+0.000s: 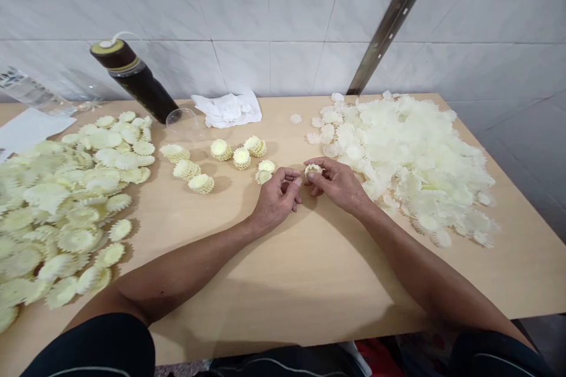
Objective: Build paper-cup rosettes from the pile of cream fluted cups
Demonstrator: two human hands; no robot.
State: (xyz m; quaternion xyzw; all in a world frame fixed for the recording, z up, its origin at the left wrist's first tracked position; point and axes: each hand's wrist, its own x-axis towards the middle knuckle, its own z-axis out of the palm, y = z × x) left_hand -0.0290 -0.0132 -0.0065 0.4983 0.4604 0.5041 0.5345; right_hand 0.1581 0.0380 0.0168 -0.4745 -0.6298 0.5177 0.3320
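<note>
While the disc [313,169] is sitting near the left hand [275,199]: right hand [340,185] is pinching it.
Left grip: fingers are resting close together; cannot tell whether holding anything.
Pile [415,147]: lying rightmost.

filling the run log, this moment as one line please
right hand: pinching scalloped piece | left hand: close by, grip unclear | table: yellowish pile left, paler pile right, short stacks between

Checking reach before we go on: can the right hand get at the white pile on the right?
Likely yes. The right hand is close to the left edge of the pile, and nothing visible stands between them. It does hold a scalloped piece, which may hamper grasping.
</note>
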